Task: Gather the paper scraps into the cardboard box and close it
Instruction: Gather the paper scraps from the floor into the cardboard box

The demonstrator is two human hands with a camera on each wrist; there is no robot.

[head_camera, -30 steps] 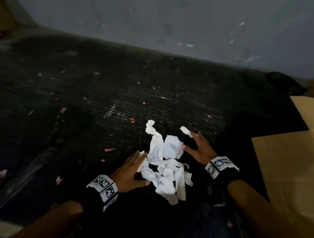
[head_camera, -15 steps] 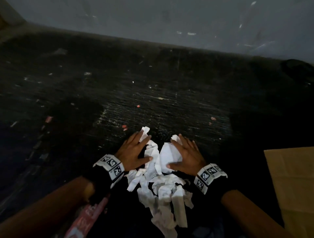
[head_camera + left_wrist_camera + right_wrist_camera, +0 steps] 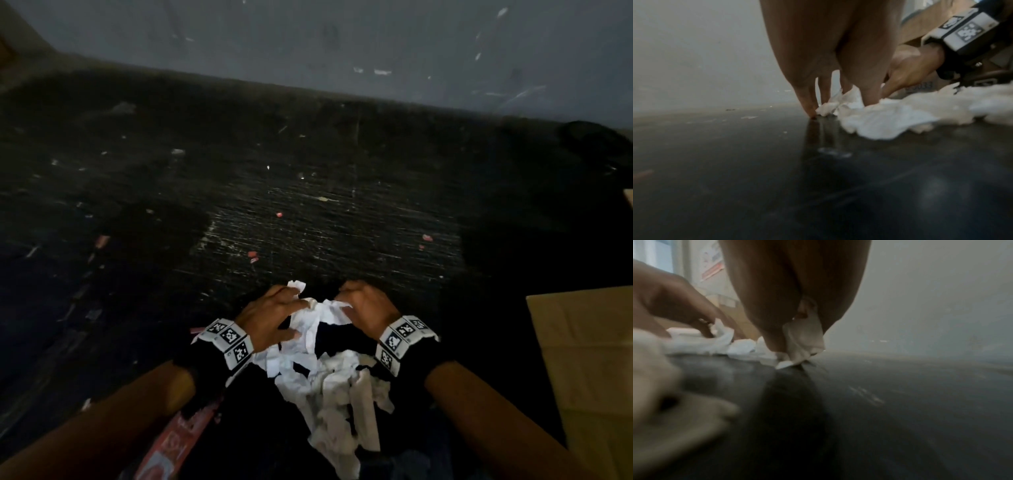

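at the far left of the head view a red printed packet (image 3: 164, 448) lies on the dark scuffed counter (image 3: 308, 212), partly under the left forearm, near the bottom edge. small red flecks (image 3: 252, 254) dot the counter farther out.

the left hand (image 3: 270, 317) sits palm down on the left side of the paper scraps (image 3: 329, 387), its fingers (image 3: 291, 303) curled and raking into the white pile; in the left wrist view the fingertips (image 3: 809, 108) touch the counter just beside a crumpled scrap. a marker-printed band (image 3: 229, 339) wraps this wrist.

the paper scraps lie in one heap between the two hands and trail back toward the person's body, all on the counter, none in the box.

the right hand (image 3: 368, 303) mirrors the left on the other side of the heap, fingers (image 3: 346, 296) bent inward over the far scraps. the right wrist view shows a piece of paper (image 3: 803, 340) pinched between its fingers, with its lower edge on the counter. a second marker band (image 3: 400, 337) circles this wrist.

at the right edge the cardboard box (image 3: 589, 359) rests apart from the heap; only a flat tan panel of it shows.
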